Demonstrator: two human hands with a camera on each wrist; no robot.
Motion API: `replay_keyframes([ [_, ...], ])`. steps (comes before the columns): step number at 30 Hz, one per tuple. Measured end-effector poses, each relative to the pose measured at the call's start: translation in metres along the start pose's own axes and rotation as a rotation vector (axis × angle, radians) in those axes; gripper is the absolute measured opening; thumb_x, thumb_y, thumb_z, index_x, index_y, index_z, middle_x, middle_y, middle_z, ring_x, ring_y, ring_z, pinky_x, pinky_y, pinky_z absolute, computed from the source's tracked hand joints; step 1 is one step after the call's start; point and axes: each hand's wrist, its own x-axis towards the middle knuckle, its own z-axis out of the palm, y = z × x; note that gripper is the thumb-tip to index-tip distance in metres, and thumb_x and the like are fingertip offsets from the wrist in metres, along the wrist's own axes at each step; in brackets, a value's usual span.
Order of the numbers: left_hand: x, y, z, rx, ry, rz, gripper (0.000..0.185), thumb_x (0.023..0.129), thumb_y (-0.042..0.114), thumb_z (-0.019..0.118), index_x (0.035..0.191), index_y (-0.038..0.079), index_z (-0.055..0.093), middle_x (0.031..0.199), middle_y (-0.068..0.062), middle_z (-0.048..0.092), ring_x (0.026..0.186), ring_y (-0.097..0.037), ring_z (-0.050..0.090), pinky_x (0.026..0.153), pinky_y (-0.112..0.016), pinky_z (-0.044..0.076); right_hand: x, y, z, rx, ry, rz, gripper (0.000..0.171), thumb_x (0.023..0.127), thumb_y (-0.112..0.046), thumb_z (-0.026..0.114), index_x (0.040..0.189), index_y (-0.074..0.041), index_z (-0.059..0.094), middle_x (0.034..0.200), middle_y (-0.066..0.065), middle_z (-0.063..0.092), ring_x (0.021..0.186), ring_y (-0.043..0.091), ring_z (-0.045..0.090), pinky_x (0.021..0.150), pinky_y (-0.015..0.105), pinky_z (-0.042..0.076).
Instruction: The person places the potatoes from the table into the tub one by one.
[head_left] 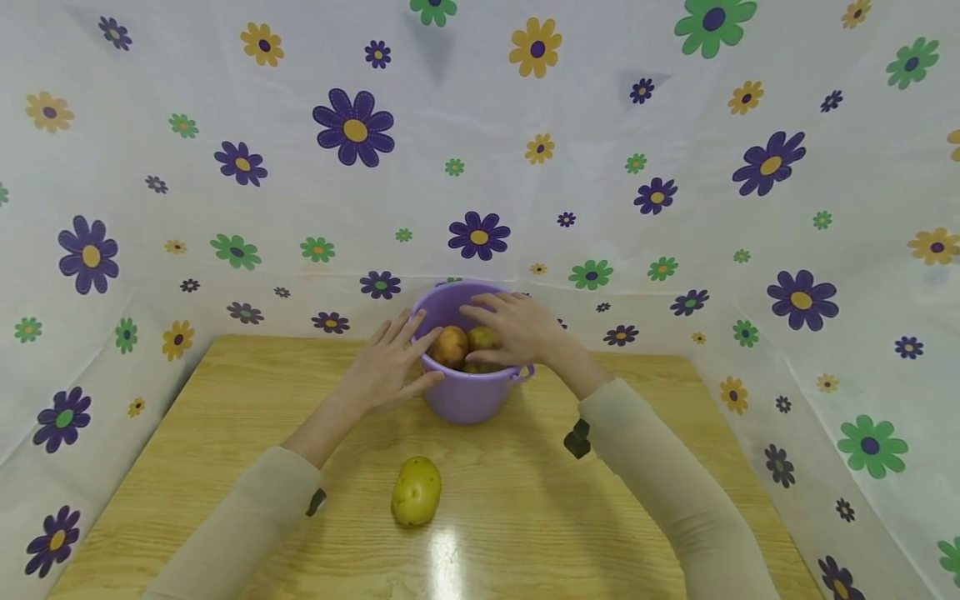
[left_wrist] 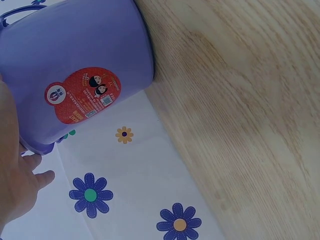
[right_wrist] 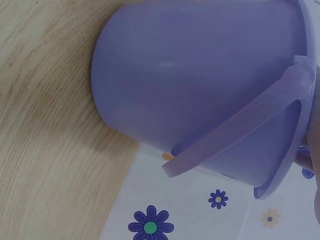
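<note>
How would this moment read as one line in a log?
left hand: touches purple bucket | right hand: over potatoes inside | loose potato: on table

A yellow potato [head_left: 416,492] lies alone on the wooden worktop [head_left: 225,433], near its front edge, with a bright glare patch just beside it. A white cloth [head_left: 600,167] printed with purple, green and yellow flowers hangs behind and at both sides.

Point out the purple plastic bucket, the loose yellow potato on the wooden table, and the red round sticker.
Purple plastic bucket [head_left: 465,398]: head view, front wall below the rim.
Loose yellow potato [head_left: 416,492]: head view, middle of its skin.
Red round sticker [left_wrist: 85,96]: left wrist view, centre of the label on the bucket's side.
</note>
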Motion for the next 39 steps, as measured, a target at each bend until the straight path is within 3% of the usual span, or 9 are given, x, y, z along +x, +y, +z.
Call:
replay_keyframes([
  [8,0.001,-0.003,0.001,-0.006,-0.016,-0.010,0.098,0.099,0.082,0.009,0.165,0.016,0.039,0.174,-0.022,0.027,0.163,-0.045,0.024,0.131,-0.064,0.030,-0.012,0.002,-0.008,0.000,0.076,0.002,0.083,0.093,-0.069,0.066,0.156,-0.017,0.051,0.156,0.016,0.057,0.141,0.041,0.059,0.118,0.058,0.050],
  [16,0.002,-0.003,0.002,-0.017,-0.031,-0.017,0.084,0.105,0.074,0.030,0.165,0.016,0.037,0.174,-0.022,0.026,0.163,-0.045,0.022,0.132,-0.063,0.027,-0.024,0.000,-0.010,0.016,0.084,0.023,0.085,0.094,-0.068,0.063,0.160,-0.018,0.045,0.162,0.016,0.051,0.144,0.042,0.055,0.120,0.060,0.047],
  [21,0.002,-0.002,0.000,-0.021,-0.028,-0.016,0.091,0.102,0.080,0.018,0.166,0.017,0.036,0.174,-0.022,0.026,0.164,-0.044,0.021,0.132,-0.063,0.026,-0.032,-0.003,-0.010,0.024,0.091,0.027,0.088,0.094,-0.070,0.061,0.162,-0.017,0.043,0.164,0.017,0.048,0.144,0.043,0.055,0.121,0.061,0.046],
  [26,0.001,-0.001,0.000,-0.013,-0.019,-0.010,0.101,0.097,0.084,0.006,0.165,0.015,0.038,0.174,-0.023,0.028,0.162,-0.046,0.024,0.131,-0.064,0.028,-0.041,-0.005,-0.007,0.009,0.116,0.021,0.098,0.096,-0.087,0.033,0.162,-0.016,0.042,0.165,0.018,0.047,0.146,0.042,0.053,0.121,0.061,0.045],
  [30,0.000,0.000,-0.001,-0.005,-0.012,-0.007,0.099,0.099,0.082,0.009,0.164,0.015,0.039,0.173,-0.024,0.029,0.161,-0.047,0.027,0.131,-0.064,0.028,-0.046,-0.007,-0.005,-0.005,0.154,0.015,0.108,0.093,-0.092,0.011,0.162,-0.015,0.042,0.164,0.019,0.048,0.145,0.043,0.054,0.119,0.061,0.048],
  [35,0.000,0.000,0.000,-0.004,-0.018,-0.010,0.089,0.103,0.078,0.022,0.164,0.016,0.039,0.174,-0.022,0.027,0.162,-0.045,0.024,0.132,-0.063,0.027,-0.054,-0.014,-0.005,-0.013,0.180,0.024,0.107,0.093,-0.091,0.009,0.163,-0.015,0.041,0.165,0.019,0.046,0.144,0.044,0.054,0.118,0.060,0.048],
  [39,0.001,-0.001,0.001,-0.002,-0.016,-0.008,0.089,0.103,0.078,0.022,0.164,0.016,0.039,0.174,-0.022,0.027,0.162,-0.045,0.024,0.131,-0.063,0.028,-0.060,-0.020,-0.004,-0.006,0.214,0.025,0.105,0.094,-0.090,0.012,0.162,-0.015,0.041,0.165,0.018,0.046,0.145,0.045,0.053,0.119,0.061,0.048],
])
